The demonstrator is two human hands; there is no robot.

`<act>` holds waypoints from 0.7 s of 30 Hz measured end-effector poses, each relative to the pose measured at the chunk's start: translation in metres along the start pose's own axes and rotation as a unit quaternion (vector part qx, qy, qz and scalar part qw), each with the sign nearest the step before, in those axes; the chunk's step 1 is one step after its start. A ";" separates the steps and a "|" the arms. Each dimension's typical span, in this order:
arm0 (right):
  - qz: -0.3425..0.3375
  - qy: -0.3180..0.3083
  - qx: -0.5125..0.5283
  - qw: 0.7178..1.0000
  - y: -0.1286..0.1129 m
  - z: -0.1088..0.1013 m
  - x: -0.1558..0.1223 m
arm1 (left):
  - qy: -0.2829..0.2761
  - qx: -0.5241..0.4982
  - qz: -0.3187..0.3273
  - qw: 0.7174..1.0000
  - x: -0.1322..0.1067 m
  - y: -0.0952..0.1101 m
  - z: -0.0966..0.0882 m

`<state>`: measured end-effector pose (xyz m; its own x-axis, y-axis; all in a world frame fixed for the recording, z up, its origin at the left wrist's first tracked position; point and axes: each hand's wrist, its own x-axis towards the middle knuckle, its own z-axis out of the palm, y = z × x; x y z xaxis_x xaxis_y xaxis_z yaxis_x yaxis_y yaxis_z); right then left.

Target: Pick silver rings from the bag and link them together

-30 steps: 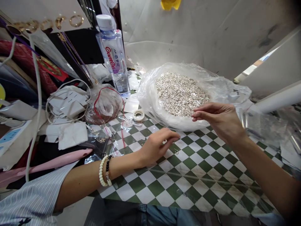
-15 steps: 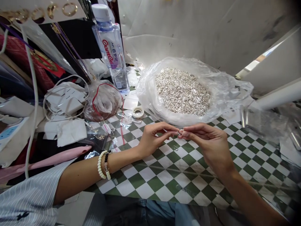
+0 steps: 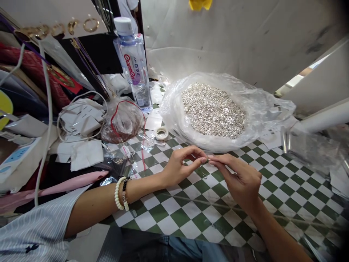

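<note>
My left hand [image 3: 181,165] and my right hand [image 3: 240,180] meet fingertip to fingertip above the green-and-white checkered table [image 3: 207,203]. Both pinch a tiny silver ring [image 3: 207,159] between thumb and forefinger. A small metal hook [image 3: 204,176] lies on the table just below the fingers. Behind the hands sits an open clear plastic bag [image 3: 261,109] heaped with several small silver rings [image 3: 212,111]. My left wrist wears a bead bracelet [image 3: 120,194].
A water bottle [image 3: 133,62] stands at the back left. Beside it lie a bag with red cord [image 3: 122,122], a tape roll [image 3: 161,133], white cards [image 3: 81,120], a pink tool [image 3: 60,185] and a white cable [image 3: 46,120]. Clear packets [image 3: 313,149] crowd the right.
My right hand came back from the bag of rings and met my left hand over the table. Both hands then dropped slightly, still pinching the small ring.
</note>
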<state>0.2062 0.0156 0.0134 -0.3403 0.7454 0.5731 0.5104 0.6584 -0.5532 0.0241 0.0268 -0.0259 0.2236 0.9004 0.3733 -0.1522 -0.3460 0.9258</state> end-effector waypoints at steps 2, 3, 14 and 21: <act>0.005 -0.015 -0.034 0.999 0.002 0.000 -0.002 | -0.004 0.038 0.033 0.999 -0.001 -0.001 0.000; 0.015 -0.025 -0.038 0.999 0.004 0.000 -0.003 | -0.006 0.058 0.050 0.997 -0.001 -0.002 0.000; 0.142 -0.118 0.111 0.976 0.004 0.003 -0.007 | -0.043 0.089 0.097 0.990 -0.004 -0.004 0.002; 0.152 -0.130 0.142 0.969 0.008 0.001 -0.010 | -0.044 0.100 0.134 0.985 -0.004 -0.006 0.000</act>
<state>0.2124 0.0136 0.0031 -0.4146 0.8863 0.2064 0.3925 0.3788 -0.8381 0.0242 0.0251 -0.0335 0.2842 0.7464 0.6018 -0.0266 -0.6213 0.7831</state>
